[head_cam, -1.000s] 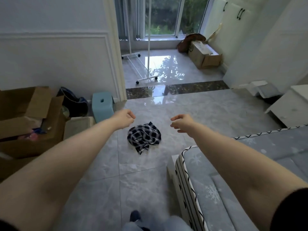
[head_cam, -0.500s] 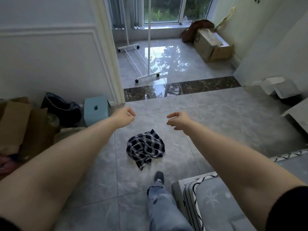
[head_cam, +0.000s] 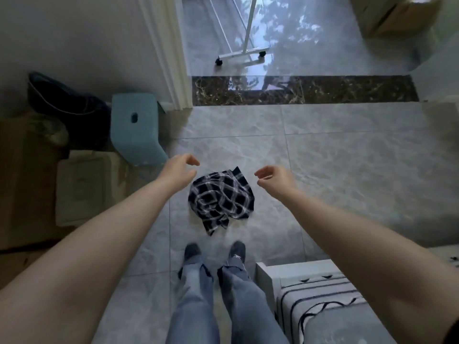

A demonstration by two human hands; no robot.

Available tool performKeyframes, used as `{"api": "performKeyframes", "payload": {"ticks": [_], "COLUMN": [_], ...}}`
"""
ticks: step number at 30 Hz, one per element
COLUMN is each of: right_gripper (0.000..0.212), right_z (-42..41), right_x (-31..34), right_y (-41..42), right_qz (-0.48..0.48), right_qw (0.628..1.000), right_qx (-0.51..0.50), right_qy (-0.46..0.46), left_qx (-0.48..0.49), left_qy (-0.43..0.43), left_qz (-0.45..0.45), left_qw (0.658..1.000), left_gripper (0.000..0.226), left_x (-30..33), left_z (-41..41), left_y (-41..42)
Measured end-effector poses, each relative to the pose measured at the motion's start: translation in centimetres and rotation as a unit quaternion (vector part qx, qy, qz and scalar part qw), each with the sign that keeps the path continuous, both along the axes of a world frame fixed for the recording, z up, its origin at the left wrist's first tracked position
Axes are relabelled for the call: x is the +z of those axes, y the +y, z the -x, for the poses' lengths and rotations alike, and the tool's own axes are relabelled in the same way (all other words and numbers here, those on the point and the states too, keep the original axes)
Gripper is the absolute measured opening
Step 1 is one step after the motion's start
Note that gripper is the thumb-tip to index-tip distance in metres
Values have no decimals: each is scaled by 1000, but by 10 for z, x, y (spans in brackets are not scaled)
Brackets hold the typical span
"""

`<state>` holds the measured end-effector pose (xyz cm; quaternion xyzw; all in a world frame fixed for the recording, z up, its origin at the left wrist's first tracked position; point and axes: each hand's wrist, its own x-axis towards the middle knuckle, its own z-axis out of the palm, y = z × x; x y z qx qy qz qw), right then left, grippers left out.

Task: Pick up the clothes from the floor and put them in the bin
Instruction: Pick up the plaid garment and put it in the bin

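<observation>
A crumpled dark blue and white plaid garment (head_cam: 222, 199) lies on the grey tiled floor just ahead of my feet. My left hand (head_cam: 180, 170) hovers above its upper left edge, fingers loosely curled and apart, holding nothing. My right hand (head_cam: 272, 177) hangs to the garment's upper right, also loosely curled and empty. Both arms reach forward and down. No bin shows clearly in this view.
A light blue plastic stool (head_cam: 135, 127) stands by the door frame at left, with a dark bag (head_cam: 67, 105) and cardboard boxes (head_cam: 82, 187) beside it. A bed corner with patterned bedding (head_cam: 320, 301) sits at lower right. A white wheeled rack base (head_cam: 242, 55) stands beyond the dark threshold strip.
I have stepped closer and tilted my view down; both feet now stand just behind the garment. My hands have dropped lower, to either side of its far edge.
</observation>
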<state>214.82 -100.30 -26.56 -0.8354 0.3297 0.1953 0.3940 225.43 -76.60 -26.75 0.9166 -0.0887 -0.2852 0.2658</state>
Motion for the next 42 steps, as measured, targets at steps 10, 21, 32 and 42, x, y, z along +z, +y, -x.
{"api": "performKeyframes", "payload": {"ticks": [10,21,32,42], "right_gripper": [45,52,53,38], "right_z": [-62,-61,-52,-51], "right_x": [-186,-408,-561,-620], "right_y": [20,47,45,49], "right_qz": [11,-4,-5,15], "right_qw": [992,966,940,980], "right_qx": [101,211,239,78], "right_qy": [77,148,243,184], "left_qx": [63,85,47,40], "left_qy": [109,171,183,167], "left_qz": [1,13,-11,-68], "left_qw": [992,982,982,983], "left_gripper": [16,18,32,29], "left_x": [-211,-434,-581,-643], "left_z": [-35,2,7,1], "left_y": [21,29,11,-18]}}
